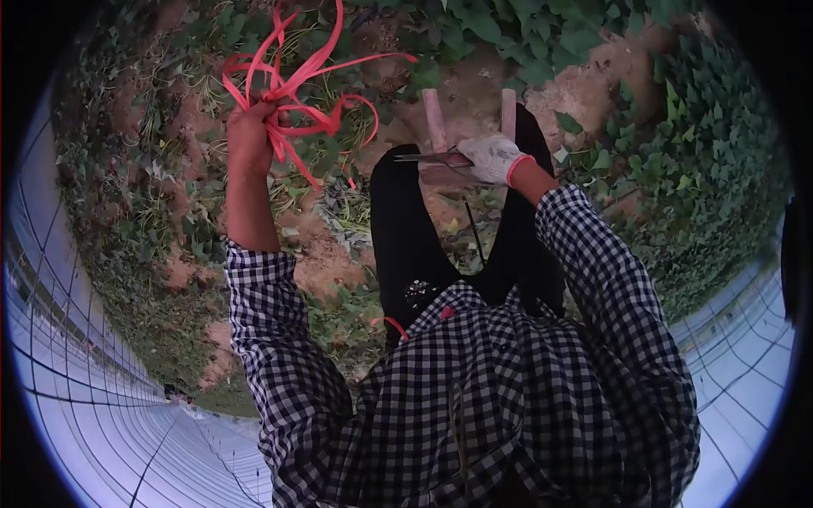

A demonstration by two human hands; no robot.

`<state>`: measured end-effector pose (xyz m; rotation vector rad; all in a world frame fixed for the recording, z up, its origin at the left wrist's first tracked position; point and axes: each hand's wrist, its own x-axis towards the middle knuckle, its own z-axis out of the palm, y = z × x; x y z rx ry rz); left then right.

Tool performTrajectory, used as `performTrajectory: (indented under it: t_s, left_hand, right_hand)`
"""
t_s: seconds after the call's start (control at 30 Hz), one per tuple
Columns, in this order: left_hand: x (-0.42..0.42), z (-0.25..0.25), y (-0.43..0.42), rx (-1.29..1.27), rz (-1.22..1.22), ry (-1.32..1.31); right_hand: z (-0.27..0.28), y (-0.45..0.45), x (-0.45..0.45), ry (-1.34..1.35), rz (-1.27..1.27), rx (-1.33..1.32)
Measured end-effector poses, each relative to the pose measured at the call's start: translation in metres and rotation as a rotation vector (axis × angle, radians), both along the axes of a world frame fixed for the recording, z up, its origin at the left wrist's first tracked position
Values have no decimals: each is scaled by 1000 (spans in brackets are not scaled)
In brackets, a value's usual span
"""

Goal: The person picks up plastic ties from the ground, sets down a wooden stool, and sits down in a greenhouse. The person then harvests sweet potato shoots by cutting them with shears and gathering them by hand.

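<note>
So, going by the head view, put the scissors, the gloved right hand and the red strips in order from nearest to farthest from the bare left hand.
1. Red strips: gripped in the left hand.
2. Scissors: to its right, blades pointing left.
3. Gloved right hand: farther right, holding the scissors.

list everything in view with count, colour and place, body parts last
ribbons: several, pink-red, in left hand
scissors-like tool: one, dark, at right hand
wooden frame: one, pinkish-brown, upper centre
plants: many, green, all around
soil: patches, brown, among plants
leafy clump: one, pale green, left of trousers
thin strip: one, dark, between trouser legs
gridded walls: two sides, bluish white, left and right edges
shirt: one, black-and-white check, lower centre
trousers: one pair, black, centre
glove: one, whitish, right hand
left hand: one, bare, upper left
right hand: one, gloved, upper centre
</note>
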<state>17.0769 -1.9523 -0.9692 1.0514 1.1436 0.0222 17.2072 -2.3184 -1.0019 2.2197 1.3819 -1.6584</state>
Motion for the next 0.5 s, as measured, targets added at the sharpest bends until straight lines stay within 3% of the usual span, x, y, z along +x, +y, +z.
performTrajectory:
  t_s: [0.1, 0.13, 0.23, 0.27, 0.3, 0.33, 0.37, 0.5]
  left_hand:
    - [25, -18, -7, -25, 105, -25]
    - [-39, -37, 23, -24, 116, -63]
    - [17, -55, 3, -51, 230, -119]
    - [29, -63, -1, -66, 250, -125]
    - [42, -73, -5, -79, 270, -130]
    - [54, -83, -9, -69, 279, -135]
    - [-26, -99, 37, -96, 277, -138]
    - [-11, -130, 31, -168, 325, -139]
  right_hand:
    - [-46, 20, 14, 60, 68, 44]
    - [-58, 58, -57, 96, 64, -36]
    - [-92, 42, -23, 96, 114, -72]
    - [-103, 41, 0, 360, 45, -154]
    - [-112, 40, 13, 453, 56, -199]
    - [-122, 42, 14, 451, 100, -221]
    - [-126, 72, -43, 430, 165, -251]
    - [-136, 66, -49, 415, 303, -308]
